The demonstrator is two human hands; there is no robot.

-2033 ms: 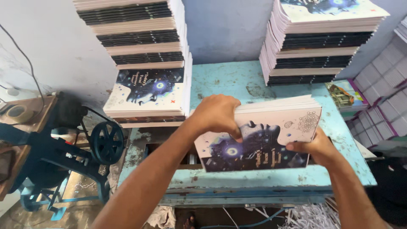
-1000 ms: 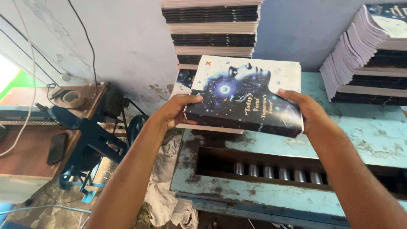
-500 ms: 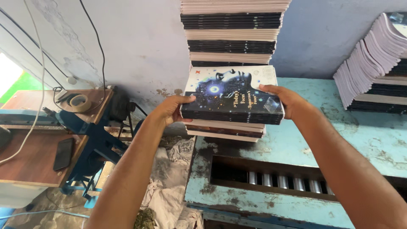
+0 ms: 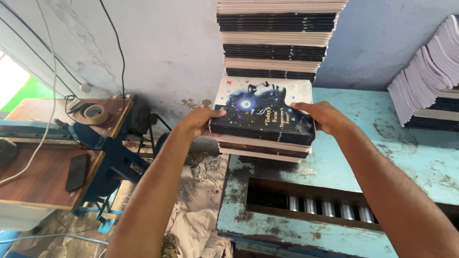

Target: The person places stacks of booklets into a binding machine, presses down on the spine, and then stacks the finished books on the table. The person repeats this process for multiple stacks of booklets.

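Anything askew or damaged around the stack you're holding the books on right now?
The bundle of books in the left hand and right hand sits skewed, overhanging the low stack beneath. The right-hand pile fans out and leans. The blue table has chipped, worn paint. Nothing looks spilled.

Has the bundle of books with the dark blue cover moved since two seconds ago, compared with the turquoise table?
Yes. The bundle of books with the dark blue cover went from the turquoise metal table's front middle to its far left corner, onto the low stack there.
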